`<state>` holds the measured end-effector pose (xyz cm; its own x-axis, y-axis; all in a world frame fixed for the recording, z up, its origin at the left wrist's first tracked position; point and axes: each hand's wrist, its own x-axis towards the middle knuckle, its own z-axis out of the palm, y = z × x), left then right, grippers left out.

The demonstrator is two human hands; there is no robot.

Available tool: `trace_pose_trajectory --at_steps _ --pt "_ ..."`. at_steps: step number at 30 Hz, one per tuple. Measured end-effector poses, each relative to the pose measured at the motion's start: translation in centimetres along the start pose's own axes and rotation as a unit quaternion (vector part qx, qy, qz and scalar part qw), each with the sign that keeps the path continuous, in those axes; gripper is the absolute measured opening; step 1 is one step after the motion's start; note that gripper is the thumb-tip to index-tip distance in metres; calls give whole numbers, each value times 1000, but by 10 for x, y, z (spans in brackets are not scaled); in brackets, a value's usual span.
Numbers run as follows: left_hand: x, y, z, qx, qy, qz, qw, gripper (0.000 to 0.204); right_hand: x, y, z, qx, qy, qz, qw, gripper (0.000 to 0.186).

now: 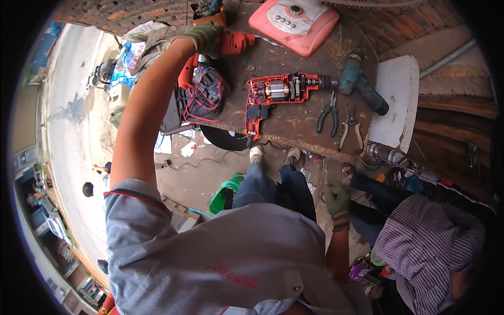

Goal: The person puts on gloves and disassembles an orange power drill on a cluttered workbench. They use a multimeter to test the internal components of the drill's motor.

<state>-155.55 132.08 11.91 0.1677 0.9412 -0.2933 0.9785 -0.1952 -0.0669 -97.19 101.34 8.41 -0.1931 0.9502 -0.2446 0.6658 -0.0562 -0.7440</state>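
Note:
My left hand (203, 40), in a green glove, reaches to the far left of the wooden table and is closed on a red power tool housing (234, 42). Its fingers are partly hidden. An opened red drill (277, 91) lies mid-table with its motor, gears and switch exposed in a half shell. To its right are pliers with dark green handles (328, 114), cutters with pale handles (350, 128) and a teal cordless drill (360, 83). My right hand (337, 198), also gloved, hangs low beside my body, away from the table; its fingers are smeared by motion.
A pink fan base (295, 23) stands at the table's back. Near its left edge lies a dark multimeter (210, 89) with red leads. A green bucket (226, 193) sits on the floor by my feet. Close on my right is a person in a striped shirt (428, 247).

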Motion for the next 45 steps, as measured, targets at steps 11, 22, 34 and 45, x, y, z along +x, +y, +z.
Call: trace_pose_trajectory --at_steps 11,22,34,45 --pt "43 -16 7 -203 167 -24 964 73 -40 27 36 16 33 59 998 27" --pt "68 77 -9 -180 143 -155 961 86 -58 8 52 37 12 98 994 27" --pt "-11 91 9 -238 450 10 861 52 -16 -18 54 14 -3 37 999 27" --pt "-196 227 92 -603 218 -210 738 52 128 -128 112 286 -84 102 949 26"
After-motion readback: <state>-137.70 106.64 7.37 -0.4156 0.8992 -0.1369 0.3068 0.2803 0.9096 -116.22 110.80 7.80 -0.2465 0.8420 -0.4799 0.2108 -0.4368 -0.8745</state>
